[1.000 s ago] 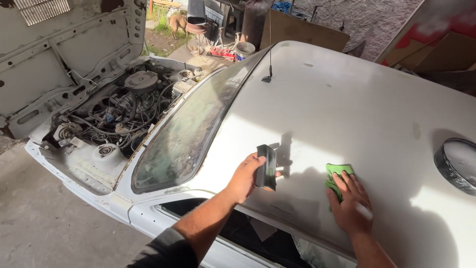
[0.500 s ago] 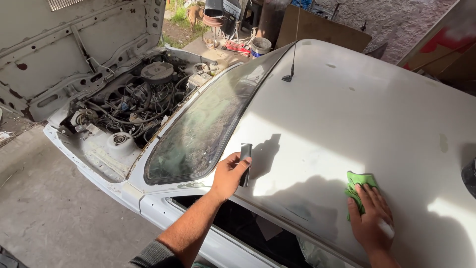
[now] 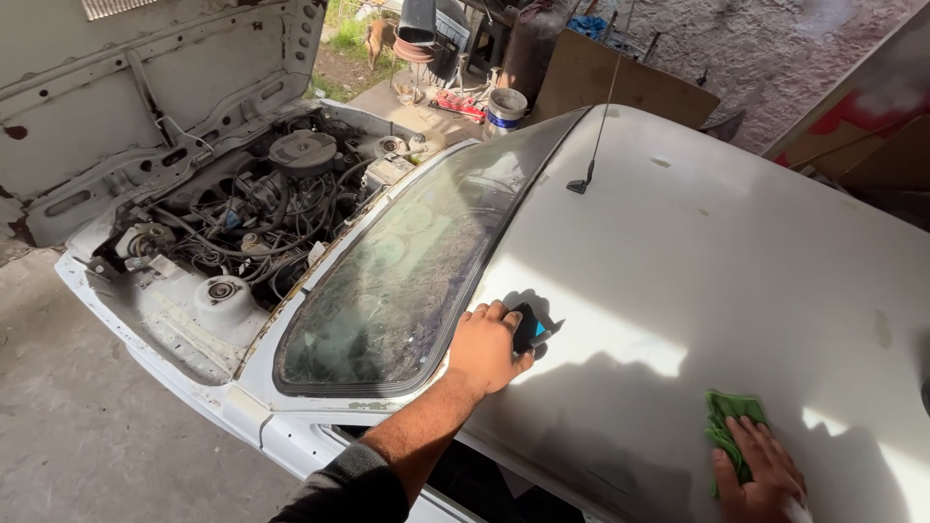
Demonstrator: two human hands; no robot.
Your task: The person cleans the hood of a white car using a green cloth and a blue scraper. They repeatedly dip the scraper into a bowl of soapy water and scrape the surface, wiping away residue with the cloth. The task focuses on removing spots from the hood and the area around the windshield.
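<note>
My left hand presses a small dark block with a blue patch flat on the white car roof, close to the windshield's top edge. My right hand lies flat on a folded green cloth on the roof at the lower right. The two hands are well apart, with shadowed roof between them.
The dusty windshield slopes down to the open engine bay, with the raised hood at the upper left. A thin antenna stands on the roof's front edge. Buckets and clutter sit beyond the car. Concrete floor lies left.
My left hand has moved the dark block forward along the roof toward the windshield edge and laid it flatter. My right hand stays on the green cloth; the view has shifted left.
</note>
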